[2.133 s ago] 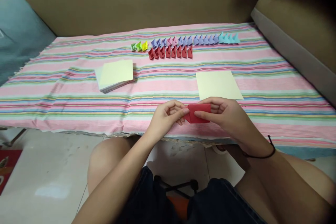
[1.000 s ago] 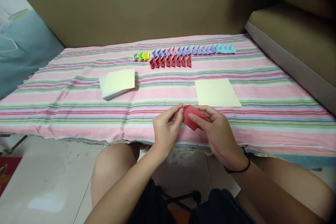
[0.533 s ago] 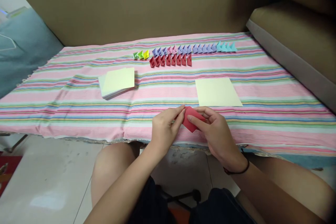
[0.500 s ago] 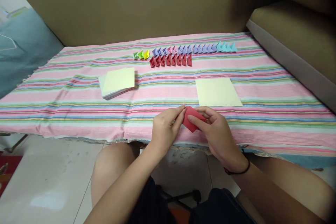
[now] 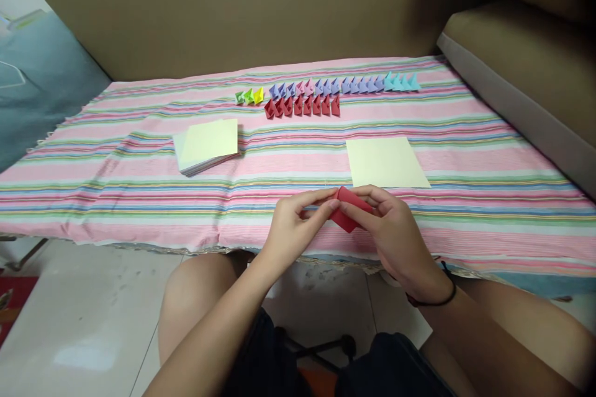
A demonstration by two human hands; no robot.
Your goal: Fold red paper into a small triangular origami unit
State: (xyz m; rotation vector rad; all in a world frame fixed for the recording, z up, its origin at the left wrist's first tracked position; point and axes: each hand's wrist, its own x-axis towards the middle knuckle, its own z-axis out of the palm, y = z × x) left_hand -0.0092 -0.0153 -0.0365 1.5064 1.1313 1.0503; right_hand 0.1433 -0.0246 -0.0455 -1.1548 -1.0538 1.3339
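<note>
A small piece of folded red paper [image 5: 345, 217] is held up between both hands, over the near edge of the striped cloth. My left hand [image 5: 298, 220] pinches its left side between thumb and fingers. From the right, my right hand [image 5: 395, 229] grips it, thumb pressed on the near face and fingers behind. Parts of the paper are hidden by the fingers. Just beyond my right hand, a pale yellow sheet [image 5: 386, 162] lies flat on the cloth.
A stack of paper squares [image 5: 209, 142] sits at the left. Farther back stand rows of small folded paper pieces: red [image 5: 307, 105], purple [image 5: 363, 85], light blue [image 5: 401, 82], green and yellow [image 5: 249, 97]. A brown sofa back [image 5: 261, 12] rises behind the striped cloth [image 5: 139, 195].
The red paper has turned and now looks narrower, with its top bent over. Both hands have shifted slightly to the right, and my left thumb has moved onto the paper's near face.
</note>
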